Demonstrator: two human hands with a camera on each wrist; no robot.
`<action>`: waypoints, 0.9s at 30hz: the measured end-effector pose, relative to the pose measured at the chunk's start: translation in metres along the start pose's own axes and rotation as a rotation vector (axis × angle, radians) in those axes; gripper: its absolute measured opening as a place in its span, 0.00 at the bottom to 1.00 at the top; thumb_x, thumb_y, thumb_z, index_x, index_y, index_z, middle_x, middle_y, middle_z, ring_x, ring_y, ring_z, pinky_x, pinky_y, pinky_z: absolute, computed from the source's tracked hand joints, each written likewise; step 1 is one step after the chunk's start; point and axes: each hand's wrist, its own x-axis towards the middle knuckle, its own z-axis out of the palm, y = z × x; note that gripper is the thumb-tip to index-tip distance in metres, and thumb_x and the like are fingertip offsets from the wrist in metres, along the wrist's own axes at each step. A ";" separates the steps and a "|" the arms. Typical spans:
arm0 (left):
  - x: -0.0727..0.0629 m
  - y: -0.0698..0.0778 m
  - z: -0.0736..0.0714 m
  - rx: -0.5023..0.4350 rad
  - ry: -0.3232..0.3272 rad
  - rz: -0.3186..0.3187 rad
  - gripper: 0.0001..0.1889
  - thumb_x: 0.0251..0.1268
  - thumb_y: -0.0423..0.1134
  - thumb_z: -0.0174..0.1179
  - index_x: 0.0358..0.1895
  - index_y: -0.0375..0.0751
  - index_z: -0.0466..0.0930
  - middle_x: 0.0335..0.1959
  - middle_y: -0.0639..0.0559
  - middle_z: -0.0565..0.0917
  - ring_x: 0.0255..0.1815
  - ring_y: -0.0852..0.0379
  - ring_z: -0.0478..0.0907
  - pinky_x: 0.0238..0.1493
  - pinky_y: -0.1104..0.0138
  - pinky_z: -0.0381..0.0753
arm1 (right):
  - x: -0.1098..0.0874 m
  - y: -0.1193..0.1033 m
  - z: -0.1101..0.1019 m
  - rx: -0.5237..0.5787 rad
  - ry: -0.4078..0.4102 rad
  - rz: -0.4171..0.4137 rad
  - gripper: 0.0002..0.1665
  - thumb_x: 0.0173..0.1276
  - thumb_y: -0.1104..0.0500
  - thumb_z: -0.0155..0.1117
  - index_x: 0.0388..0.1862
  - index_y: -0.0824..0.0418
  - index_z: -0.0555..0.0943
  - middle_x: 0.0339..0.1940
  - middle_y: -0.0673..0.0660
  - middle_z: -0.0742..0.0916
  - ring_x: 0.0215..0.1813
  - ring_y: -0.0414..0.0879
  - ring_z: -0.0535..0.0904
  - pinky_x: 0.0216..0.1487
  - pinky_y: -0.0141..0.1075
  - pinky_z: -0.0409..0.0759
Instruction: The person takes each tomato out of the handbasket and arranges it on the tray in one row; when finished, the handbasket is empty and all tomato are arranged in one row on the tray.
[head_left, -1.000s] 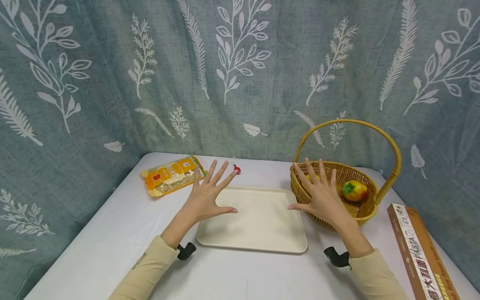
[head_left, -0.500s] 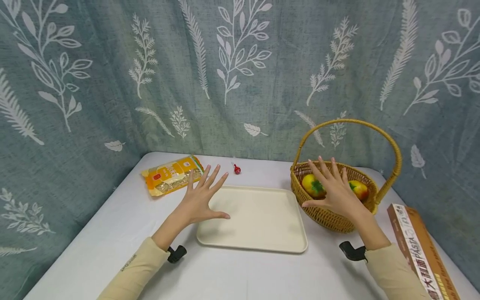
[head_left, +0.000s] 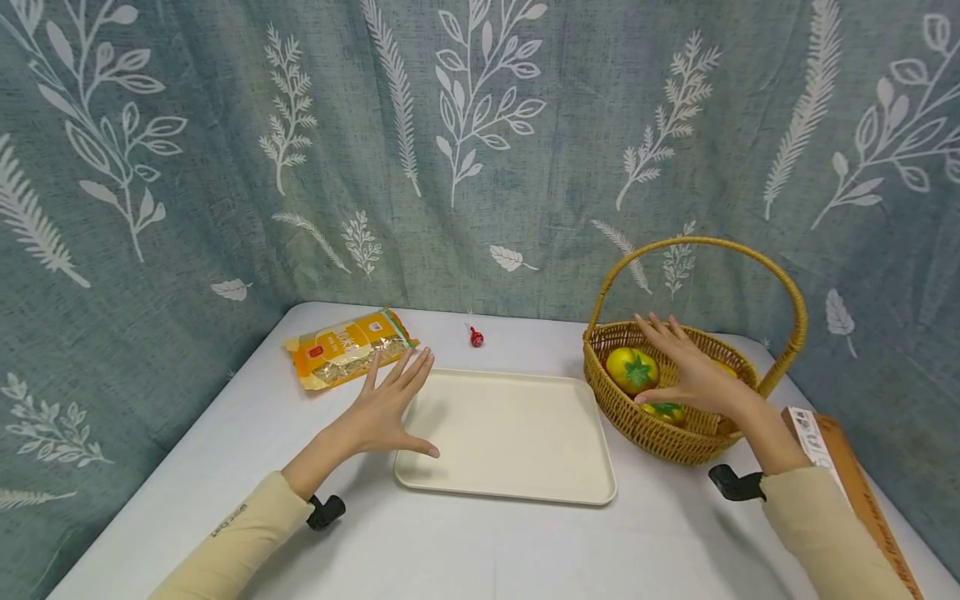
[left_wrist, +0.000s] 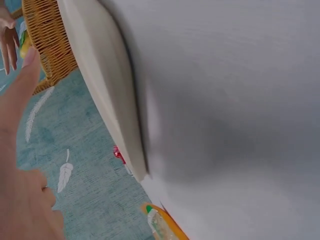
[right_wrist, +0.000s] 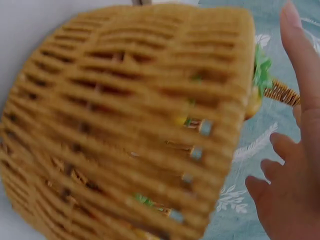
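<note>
My left hand (head_left: 378,417), fingers spread, hovers over the left edge of a cream rectangular tray (head_left: 510,437) and holds nothing. Over the wicker basket (head_left: 637,429) on the right hangs my right hand (head_left: 693,375), fingers extended and thumb apart, also holding nothing. Inside the basket lie yellow round fruits with green leafy tops; one fruit (head_left: 632,370) shows plainly, another fruit (head_left: 666,412) sits nearer, and a third is mostly hidden behind the right hand. In the right wrist view the woven basket wall (right_wrist: 125,125) fills much of the frame beside that hand.
A yellow food packet (head_left: 348,348) lies at the back left. Near the back edge is a small red-wrapped candy (head_left: 476,337). A long pasta box (head_left: 851,475) lies at the right, partly behind the right sleeve. The basket's tall handle (head_left: 705,242) arches up; a patterned curtain (head_left: 480,167) encloses the table.
My left hand has drifted left and down, away from the tray's middle. My right hand has shifted right across the basket, uncovering fruits on its left side.
</note>
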 end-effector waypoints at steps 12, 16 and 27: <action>-0.012 -0.016 0.007 -0.232 -0.225 0.012 0.73 0.37 0.72 0.68 0.76 0.33 0.32 0.78 0.39 0.37 0.77 0.39 0.34 0.71 0.41 0.30 | 0.001 0.019 -0.007 0.012 -0.122 0.013 0.65 0.54 0.41 0.74 0.80 0.49 0.44 0.79 0.64 0.49 0.74 0.71 0.48 0.59 0.71 0.61; -0.009 -0.027 0.014 -0.395 -0.302 0.008 0.71 0.41 0.66 0.72 0.76 0.30 0.33 0.77 0.34 0.37 0.76 0.36 0.33 0.71 0.41 0.36 | 0.000 0.021 -0.008 0.031 -0.139 0.034 0.63 0.54 0.40 0.73 0.80 0.46 0.45 0.78 0.64 0.55 0.70 0.71 0.58 0.57 0.67 0.67; -0.002 -0.058 0.021 -0.637 -0.410 -0.107 0.65 0.45 0.55 0.75 0.77 0.35 0.37 0.78 0.41 0.40 0.77 0.44 0.39 0.74 0.50 0.45 | 0.002 0.029 -0.012 0.077 -0.135 0.003 0.56 0.54 0.44 0.75 0.77 0.52 0.58 0.72 0.64 0.67 0.67 0.66 0.66 0.57 0.62 0.71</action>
